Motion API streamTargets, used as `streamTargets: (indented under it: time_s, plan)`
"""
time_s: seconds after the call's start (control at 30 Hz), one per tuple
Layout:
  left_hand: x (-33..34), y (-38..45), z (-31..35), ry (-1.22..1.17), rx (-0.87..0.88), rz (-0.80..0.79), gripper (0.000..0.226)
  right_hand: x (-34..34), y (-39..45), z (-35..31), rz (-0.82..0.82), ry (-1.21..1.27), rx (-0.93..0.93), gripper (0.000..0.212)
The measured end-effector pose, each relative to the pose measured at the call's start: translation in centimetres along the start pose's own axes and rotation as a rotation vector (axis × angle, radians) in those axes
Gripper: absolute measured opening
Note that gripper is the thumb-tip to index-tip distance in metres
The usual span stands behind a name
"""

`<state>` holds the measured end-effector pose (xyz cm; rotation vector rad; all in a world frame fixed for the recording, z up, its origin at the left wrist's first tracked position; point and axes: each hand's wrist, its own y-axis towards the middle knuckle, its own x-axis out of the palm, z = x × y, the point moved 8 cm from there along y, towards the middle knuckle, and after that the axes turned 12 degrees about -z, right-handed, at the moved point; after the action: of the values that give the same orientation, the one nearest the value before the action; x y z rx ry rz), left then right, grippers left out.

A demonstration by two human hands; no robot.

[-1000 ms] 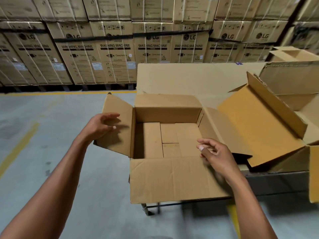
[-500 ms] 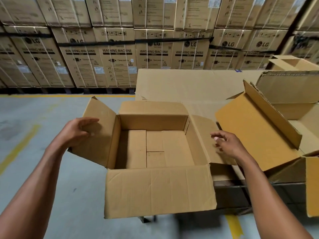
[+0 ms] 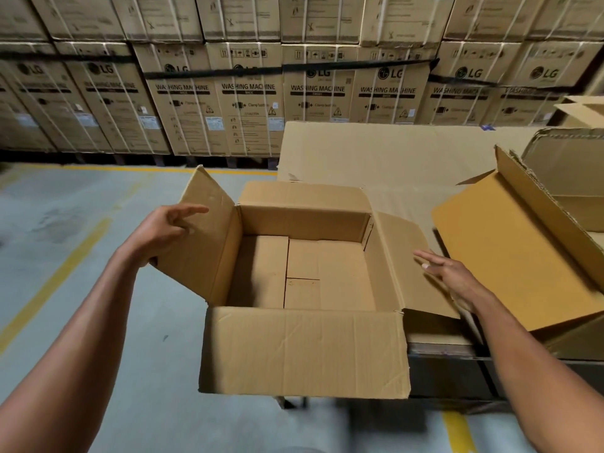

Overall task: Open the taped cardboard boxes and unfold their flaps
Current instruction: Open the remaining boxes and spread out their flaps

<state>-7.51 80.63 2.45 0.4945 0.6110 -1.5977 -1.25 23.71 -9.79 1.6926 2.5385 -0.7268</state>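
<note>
An open brown cardboard box (image 3: pixel 304 351) stands in front of me at the table's left end, all its flaps folded outward and its inside bare. My left hand (image 3: pixel 163 230) rests against the outer face of the left flap (image 3: pixel 199 237), fingers spread, holding nothing. On the right flap (image 3: pixel 408 266) my right hand (image 3: pixel 451 276) lies flat with its fingers stretched out. A second open box (image 3: pixel 510 253) with a wide flap sits to the right, partly under my right forearm.
A large flat cardboard sheet (image 3: pixel 376 155) covers the table behind the box. Stacked washing machine cartons (image 3: pixel 248 99) form a wall at the back. Grey floor with yellow lines (image 3: pixel 55 276) lies to the left. More open boxes (image 3: pixel 581 112) sit far right.
The box has slid left and nearer to me. My right hand moved from the front right corner out onto the right flap and pressed it down. The left flap was pushed further outward.
</note>
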Motion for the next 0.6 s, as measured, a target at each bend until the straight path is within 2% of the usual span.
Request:
streamTargets:
  time_s: [0.07, 0.23, 0.33, 0.5, 0.6]
  plan:
    - [0.4, -0.3, 0.5, -0.013, 0.003, 0.003, 0.058, -0.3, -0.3, 0.0, 0.03, 0.079, 0.002, 0.046]
    - [0.6, -0.3, 0.8, -0.009, -0.005, 0.003, 0.059, -3.3, -0.9, -1.1, 0.162, 0.101, -0.09, 0.045]
    - [0.8, -0.1, 1.1, 0.015, -0.017, 0.007, 0.061, -4.2, -1.5, -4.5, 0.127, 0.091, -0.165, 0.042]
    - [1.1, 0.4, 1.2, 0.072, -0.032, 0.002, 0.063, -1.8, -1.5, -9.7, 0.003, -0.162, -0.173, 0.041]
    - [1.0, 0.3, 0.9, 0.085, -0.067, -0.001, 0.064, 0.6, -1.2, -11.1, 0.033, -0.318, -0.107, 0.064]
